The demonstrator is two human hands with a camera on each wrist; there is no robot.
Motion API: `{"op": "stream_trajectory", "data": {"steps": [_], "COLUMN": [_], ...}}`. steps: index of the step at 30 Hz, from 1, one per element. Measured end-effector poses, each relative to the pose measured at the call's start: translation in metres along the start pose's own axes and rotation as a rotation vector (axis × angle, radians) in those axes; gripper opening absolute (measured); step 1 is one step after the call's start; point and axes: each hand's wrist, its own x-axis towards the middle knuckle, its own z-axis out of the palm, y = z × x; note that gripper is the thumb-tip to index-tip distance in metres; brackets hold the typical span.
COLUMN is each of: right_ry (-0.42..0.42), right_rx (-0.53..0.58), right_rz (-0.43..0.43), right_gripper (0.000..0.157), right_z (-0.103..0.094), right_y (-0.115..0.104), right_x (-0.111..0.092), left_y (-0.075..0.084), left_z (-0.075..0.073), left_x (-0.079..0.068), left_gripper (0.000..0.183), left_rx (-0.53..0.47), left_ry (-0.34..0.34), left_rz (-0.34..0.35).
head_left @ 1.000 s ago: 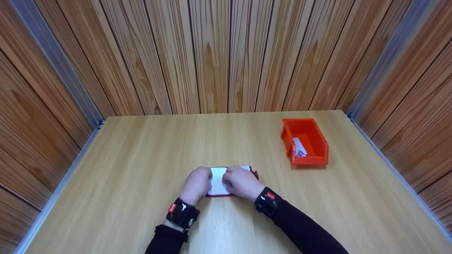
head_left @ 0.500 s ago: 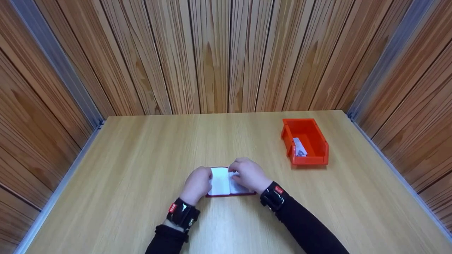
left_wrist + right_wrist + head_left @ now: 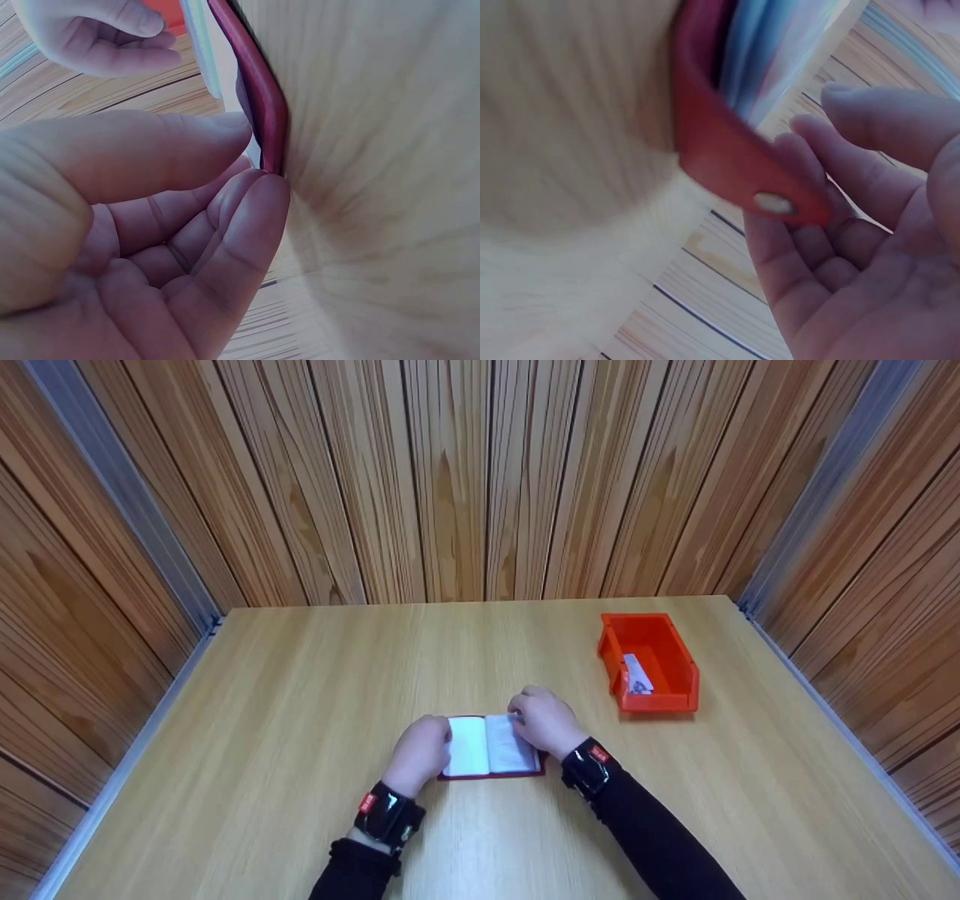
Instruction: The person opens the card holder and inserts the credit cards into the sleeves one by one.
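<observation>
A small red card holder [image 3: 468, 747] lies spread on the table in the head view, its pale sleeves facing up. My left hand [image 3: 420, 747] pinches its left edge; the left wrist view has the thumb on the inner side and fingertips against the red cover [image 3: 264, 94]. At the upper right corner is my right hand [image 3: 547, 721], fingers loosely bent. In the right wrist view its thumb stands apart from the fingers, and nothing shows pinched between them. A red strap [image 3: 731, 154] with a metal snap [image 3: 775, 202] sticks out in front of those fingers.
An orange-red bin [image 3: 660, 701] stands at the table's back right, with a printed white card or slip [image 3: 637, 673] inside. Wood-panelled walls [image 3: 450, 480] enclose the wooden table [image 3: 315, 682] at the back and sides.
My right hand has moved from the middle of the card holder to its upper right corner, uncovering the right-hand sleeve. My left hand has kept its place at the left edge.
</observation>
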Motion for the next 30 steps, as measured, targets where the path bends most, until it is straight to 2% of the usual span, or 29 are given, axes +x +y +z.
{"op": "stream_trajectory", "data": {"steps": [6, 10, 19, 26, 30], "right_ry": [0.014, 0.030, 0.031, 0.035, 0.035], "right_rx": [0.000, -0.006, -0.005, -0.016, -0.025], "right_rz": [-0.007, -0.016, -0.031, -0.018, -0.010], "right_gripper": [0.012, 0.011, 0.007, 0.006, 0.005], "right_z": [0.0036, 0.0055, 0.0075, 0.0086, 0.0084], "right_y": [0.0078, 0.0097, 0.0101, 0.0103, 0.0104], "right_x": [0.0004, 0.0011, 0.0026, 0.0019, 0.0020], "left_y": [-0.0003, 0.0006, -0.0027, -0.0008, -0.0018], "left_z": [-0.0001, 0.0000, 0.0009, 0.0009, 0.0024], "left_x": [0.0008, 0.0013, 0.0005, 0.0016, 0.0017], "left_gripper": [0.013, 0.014, 0.013, 0.012, 0.013], "left_rx": [-0.003, -0.013, 0.007, -0.003, 0.008], "left_ry": [-0.005, -0.022, 0.020, -0.010, 0.008], "left_rz": [-0.001, -0.026, 0.020, -0.022, -0.002]}}
